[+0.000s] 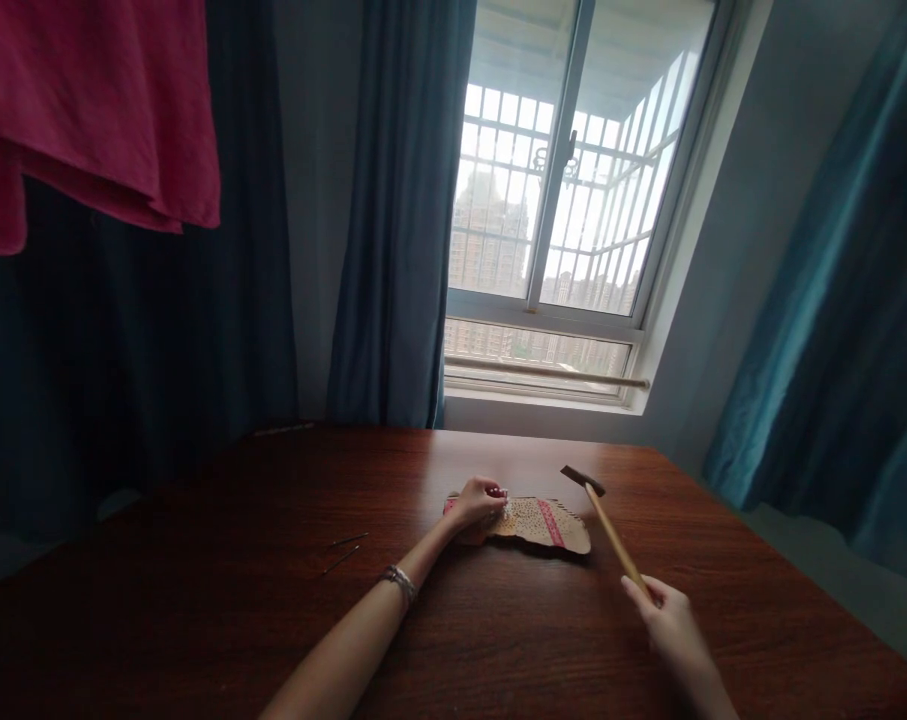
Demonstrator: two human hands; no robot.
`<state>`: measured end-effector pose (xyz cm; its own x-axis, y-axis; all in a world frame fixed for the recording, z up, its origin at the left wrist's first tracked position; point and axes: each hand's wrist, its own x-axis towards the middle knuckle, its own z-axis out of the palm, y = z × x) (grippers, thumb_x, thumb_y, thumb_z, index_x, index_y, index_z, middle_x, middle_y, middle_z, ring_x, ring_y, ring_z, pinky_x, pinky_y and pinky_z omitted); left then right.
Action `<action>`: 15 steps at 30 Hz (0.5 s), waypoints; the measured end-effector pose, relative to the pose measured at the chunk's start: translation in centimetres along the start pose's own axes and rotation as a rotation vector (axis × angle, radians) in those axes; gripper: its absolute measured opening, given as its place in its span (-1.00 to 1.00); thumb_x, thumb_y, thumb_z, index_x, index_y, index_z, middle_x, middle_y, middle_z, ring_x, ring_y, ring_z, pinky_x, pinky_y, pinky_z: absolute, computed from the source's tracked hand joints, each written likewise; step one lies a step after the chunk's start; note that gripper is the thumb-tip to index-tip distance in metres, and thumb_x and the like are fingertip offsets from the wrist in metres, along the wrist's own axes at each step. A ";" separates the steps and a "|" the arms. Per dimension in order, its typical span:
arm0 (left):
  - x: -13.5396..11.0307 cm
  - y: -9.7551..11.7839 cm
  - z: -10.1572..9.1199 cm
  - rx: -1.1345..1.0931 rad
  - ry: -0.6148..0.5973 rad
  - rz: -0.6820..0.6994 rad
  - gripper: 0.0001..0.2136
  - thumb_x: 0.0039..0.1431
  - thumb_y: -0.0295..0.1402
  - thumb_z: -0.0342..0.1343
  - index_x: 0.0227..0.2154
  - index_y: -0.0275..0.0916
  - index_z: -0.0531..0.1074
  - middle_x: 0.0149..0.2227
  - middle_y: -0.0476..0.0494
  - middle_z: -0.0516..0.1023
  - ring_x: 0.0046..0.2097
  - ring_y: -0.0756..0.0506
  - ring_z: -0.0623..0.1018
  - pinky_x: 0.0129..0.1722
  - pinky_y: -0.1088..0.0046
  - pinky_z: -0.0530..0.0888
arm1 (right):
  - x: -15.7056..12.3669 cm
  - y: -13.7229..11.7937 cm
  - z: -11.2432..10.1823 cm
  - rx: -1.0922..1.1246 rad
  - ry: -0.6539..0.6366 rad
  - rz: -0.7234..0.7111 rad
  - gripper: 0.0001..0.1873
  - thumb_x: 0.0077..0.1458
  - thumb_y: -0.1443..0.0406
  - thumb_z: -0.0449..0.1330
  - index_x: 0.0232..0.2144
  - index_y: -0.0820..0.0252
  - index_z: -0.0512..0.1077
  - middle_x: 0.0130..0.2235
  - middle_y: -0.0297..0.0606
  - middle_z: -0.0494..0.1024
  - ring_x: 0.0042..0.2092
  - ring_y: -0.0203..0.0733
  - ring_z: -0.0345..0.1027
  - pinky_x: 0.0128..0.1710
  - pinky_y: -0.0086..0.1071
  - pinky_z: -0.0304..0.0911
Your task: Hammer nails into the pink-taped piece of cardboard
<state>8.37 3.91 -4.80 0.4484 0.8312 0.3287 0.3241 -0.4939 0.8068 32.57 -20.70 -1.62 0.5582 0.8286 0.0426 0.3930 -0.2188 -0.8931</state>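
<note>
My right hand (pixel 664 608) is closed round the wooden handle of a hammer (pixel 616 540), whose dark head is raised to the right of a piece of cardboard (pixel 571 530). Many small dots and red printed bands mark the tan cardboard, which lies on the table with a wavy near edge. Over its left part is my left hand (pixel 477 503), fingers pinched together. Small white bits show at those fingertips, too small to name. A bracelet (pixel 400 583) circles my left wrist.
Two thin dark rods (pixel 342 560) lie on the brown wooden table (pixel 258 640), left of my forearm. Behind the table are a barred window (pixel 550 200) and blue curtains (pixel 393 220). A pink cloth (pixel 115 110) hangs at upper left.
</note>
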 end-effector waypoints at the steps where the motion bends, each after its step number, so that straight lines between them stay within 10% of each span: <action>1: 0.0 0.0 0.0 -0.004 -0.004 0.001 -0.76 -0.15 -0.29 0.12 -0.53 -0.41 0.51 -0.55 -0.08 0.48 -0.47 0.00 0.38 -0.49 0.55 0.23 | 0.4 0.5 -0.5 -0.062 0.032 0.002 -0.56 -0.20 -0.02 0.12 -0.45 0.23 0.47 -0.64 -0.30 0.43 -0.60 -0.18 0.31 -0.64 -0.40 0.13; 15: -0.2 0.4 -0.2 0.027 -0.004 -0.003 -0.77 -0.14 -0.29 0.12 -0.53 -0.41 0.52 -0.57 -0.04 0.45 -0.48 0.00 0.36 -0.49 0.56 0.21 | 1.4 3.2 -2.5 -0.499 0.054 0.021 -0.53 -0.01 0.03 -0.04 -0.25 0.18 0.46 -0.27 -0.06 0.59 -0.21 0.07 0.44 -0.28 -0.31 0.26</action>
<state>8.25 3.60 -4.41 0.4509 0.8317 0.3240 0.3481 -0.4981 0.7942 36.44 -21.49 -3.34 0.6013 0.7966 0.0619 0.6755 -0.4655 -0.5718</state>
